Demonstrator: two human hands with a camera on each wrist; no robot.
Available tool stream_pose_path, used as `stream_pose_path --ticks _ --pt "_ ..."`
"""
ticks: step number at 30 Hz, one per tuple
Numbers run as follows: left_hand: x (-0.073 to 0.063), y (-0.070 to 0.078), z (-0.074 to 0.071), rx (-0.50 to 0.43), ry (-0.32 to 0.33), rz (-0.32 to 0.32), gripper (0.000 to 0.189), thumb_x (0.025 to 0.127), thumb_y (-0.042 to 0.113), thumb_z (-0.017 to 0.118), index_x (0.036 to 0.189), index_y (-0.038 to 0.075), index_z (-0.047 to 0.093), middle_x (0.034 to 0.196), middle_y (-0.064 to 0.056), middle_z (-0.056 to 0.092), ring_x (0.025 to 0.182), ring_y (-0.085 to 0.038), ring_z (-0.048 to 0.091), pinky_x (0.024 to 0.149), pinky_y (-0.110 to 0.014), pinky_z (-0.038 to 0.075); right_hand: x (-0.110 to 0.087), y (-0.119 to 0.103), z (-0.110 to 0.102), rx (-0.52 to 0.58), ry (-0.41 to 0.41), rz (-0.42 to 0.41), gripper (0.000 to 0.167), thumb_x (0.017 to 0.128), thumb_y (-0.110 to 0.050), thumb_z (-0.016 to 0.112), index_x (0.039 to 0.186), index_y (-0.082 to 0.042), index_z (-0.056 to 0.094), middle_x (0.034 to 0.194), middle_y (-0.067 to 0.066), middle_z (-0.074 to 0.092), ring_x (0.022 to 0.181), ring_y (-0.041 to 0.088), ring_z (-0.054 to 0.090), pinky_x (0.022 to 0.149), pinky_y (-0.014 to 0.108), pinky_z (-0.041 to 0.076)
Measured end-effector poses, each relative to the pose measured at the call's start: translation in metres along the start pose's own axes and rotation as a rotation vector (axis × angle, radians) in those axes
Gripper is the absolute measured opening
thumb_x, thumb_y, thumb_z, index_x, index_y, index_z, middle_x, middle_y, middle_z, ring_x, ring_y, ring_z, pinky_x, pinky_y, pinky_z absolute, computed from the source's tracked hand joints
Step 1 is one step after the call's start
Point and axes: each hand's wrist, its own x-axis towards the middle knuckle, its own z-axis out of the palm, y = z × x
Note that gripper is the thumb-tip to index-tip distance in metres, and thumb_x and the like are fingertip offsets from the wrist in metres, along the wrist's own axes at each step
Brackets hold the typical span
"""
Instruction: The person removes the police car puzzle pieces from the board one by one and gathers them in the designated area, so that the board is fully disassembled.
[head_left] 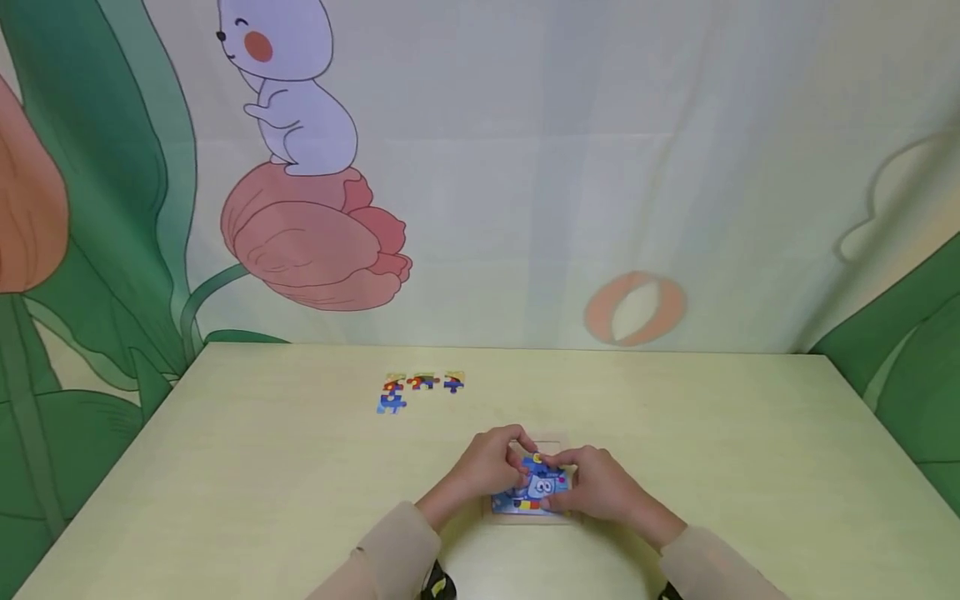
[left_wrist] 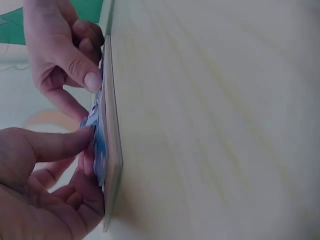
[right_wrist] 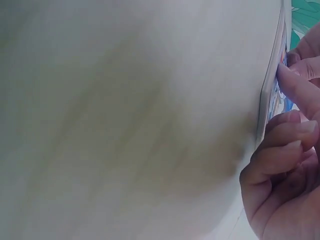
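Note:
In the head view, a small jigsaw puzzle with a blue cartoon face [head_left: 542, 486] lies partly assembled in a shallow, pale tray [head_left: 525, 519]. My left hand [head_left: 491, 462] is over its far left part, and its thumb and index finger pinch a blue puzzle piece [head_left: 534, 467]. From the other side my right hand [head_left: 603, 486] reaches in. Its index finger touches near that same piece, while its thumb rests on the puzzle's lower right. In the left wrist view, this piece [left_wrist: 91, 120] stands slightly raised. Fingers hide much of the puzzle.
Several loose puzzle pieces [head_left: 392, 404] lie further back on the table [head_left: 247, 450], left of the tray. A cloth backdrop [head_left: 480, 183] printed with flowers and a white animal hangs behind the table's far edge.

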Motion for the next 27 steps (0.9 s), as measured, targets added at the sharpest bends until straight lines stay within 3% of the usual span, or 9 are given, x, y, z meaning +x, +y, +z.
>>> stream_pose_path --ticks 6,11,15,19,23,27 --pt "-0.001 -0.009 -0.005 0.019 -0.078 0.139 0.036 0.071 -0.007 0.071 0.099 0.010 0.057 0.076 -0.001 0.058 0.063 -0.010 0.051 0.060 -0.019 0.045 -0.001 0.001 0.000 0.014 -0.008 0.002 0.058 0.069 -0.029 0.078 0.116 0.000 0.061 0.042 -0.007 0.032 0.037 0.007 0.032 0.039 0.019 0.026" --pt "-0.004 -0.012 -0.007 0.072 -0.084 0.296 0.033 0.076 -0.008 0.065 0.101 0.014 0.061 0.081 0.001 0.060 0.069 -0.006 0.054 0.066 -0.017 0.046 -0.001 0.001 -0.002 0.017 -0.014 0.015 0.058 0.070 -0.027 0.078 0.117 0.001 0.060 0.041 -0.008 0.034 0.035 0.007 0.032 0.038 0.020 0.026" --pt "-0.005 -0.013 -0.007 0.095 -0.085 0.374 0.035 0.078 -0.008 0.062 0.103 0.017 0.061 0.082 0.003 0.059 0.070 -0.004 0.054 0.067 -0.016 0.046 -0.001 -0.001 -0.003 0.005 -0.017 0.020 0.056 0.070 -0.025 0.078 0.117 0.001 0.060 0.041 -0.008 0.033 0.035 0.006 0.031 0.038 0.020 0.027" --pt "-0.005 -0.011 -0.007 0.099 -0.097 0.415 0.035 0.078 -0.008 0.061 0.104 0.015 0.059 0.083 0.001 0.059 0.070 -0.004 0.053 0.067 -0.016 0.046 -0.001 0.000 -0.004 -0.010 -0.010 -0.001 0.055 0.070 -0.025 0.078 0.115 0.001 0.061 0.043 -0.008 0.035 0.037 0.006 0.031 0.038 0.020 0.026" --pt "-0.007 -0.009 -0.007 0.101 -0.112 0.428 0.036 0.078 -0.011 0.059 0.104 0.015 0.060 0.085 0.000 0.060 0.071 -0.004 0.054 0.067 -0.016 0.046 -0.001 0.001 -0.004 -0.010 -0.018 -0.035 0.053 0.071 -0.026 0.077 0.114 0.001 0.062 0.055 -0.005 0.055 0.038 0.006 0.031 0.038 0.019 0.026" --pt "-0.009 -0.010 -0.008 0.084 -0.127 0.415 0.038 0.078 -0.013 0.058 0.104 0.015 0.061 0.088 0.000 0.061 0.072 -0.005 0.056 0.068 -0.016 0.046 0.000 0.001 -0.003 -0.003 -0.028 -0.048 0.052 0.072 -0.027 0.077 0.113 0.001 0.062 0.066 -0.001 0.064 0.037 0.006 0.032 0.038 0.020 0.026"
